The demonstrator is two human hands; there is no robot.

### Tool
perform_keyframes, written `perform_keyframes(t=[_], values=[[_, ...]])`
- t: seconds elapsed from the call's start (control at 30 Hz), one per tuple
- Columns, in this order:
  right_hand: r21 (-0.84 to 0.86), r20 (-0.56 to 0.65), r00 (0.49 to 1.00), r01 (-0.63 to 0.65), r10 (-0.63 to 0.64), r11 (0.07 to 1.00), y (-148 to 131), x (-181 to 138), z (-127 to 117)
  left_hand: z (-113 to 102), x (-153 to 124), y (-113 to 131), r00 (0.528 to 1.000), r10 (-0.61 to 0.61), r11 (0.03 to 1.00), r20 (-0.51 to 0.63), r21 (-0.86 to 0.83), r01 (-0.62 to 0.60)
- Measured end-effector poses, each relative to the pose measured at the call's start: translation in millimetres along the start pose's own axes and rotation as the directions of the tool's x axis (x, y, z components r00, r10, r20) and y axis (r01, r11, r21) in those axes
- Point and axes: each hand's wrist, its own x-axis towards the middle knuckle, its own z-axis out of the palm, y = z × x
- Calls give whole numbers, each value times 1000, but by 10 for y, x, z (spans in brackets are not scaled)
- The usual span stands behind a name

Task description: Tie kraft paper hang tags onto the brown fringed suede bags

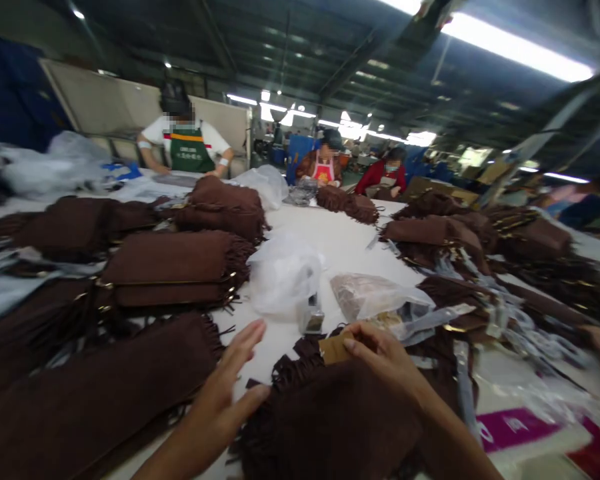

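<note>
A brown fringed suede bag (330, 420) lies in front of me on the white table (345, 247). My right hand (380, 357) rests on its top edge, fingers pinched on a small tan cardboard tag (336, 348). My left hand (230, 387) hovers just left of the bag with fingers stretched out and apart, holding nothing, its thumb near the bag's fringe.
Stacks of brown fringed bags (180, 267) cover the left and right sides. Clear plastic bags (285, 273) and a small metal tool (313, 320) lie ahead. Three people in aprons (187, 150) work at the far end. A purple card (515, 427) lies at right.
</note>
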Motion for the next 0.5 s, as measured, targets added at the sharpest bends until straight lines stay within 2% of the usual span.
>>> perform_keyframes(t=[0.1,0.17,0.23,0.33,0.5], values=[[184,186,979,44,-79,982,-413,-10,288,90,-29,-2,978,-82,962,191,-242,127],[217,213,972,56,-103,975,-516,25,452,107,-80,-67,950,-160,877,266,-403,261],[197,203,973,67,-107,978,-505,91,624,50,-245,-171,937,-282,818,208,-458,348],[141,233,966,79,-111,987,-398,203,950,-130,-648,-355,899,-437,812,25,-418,407],[82,351,929,93,-116,992,-248,292,1631,-419,-1236,-590,782,-604,763,-151,-394,513]])
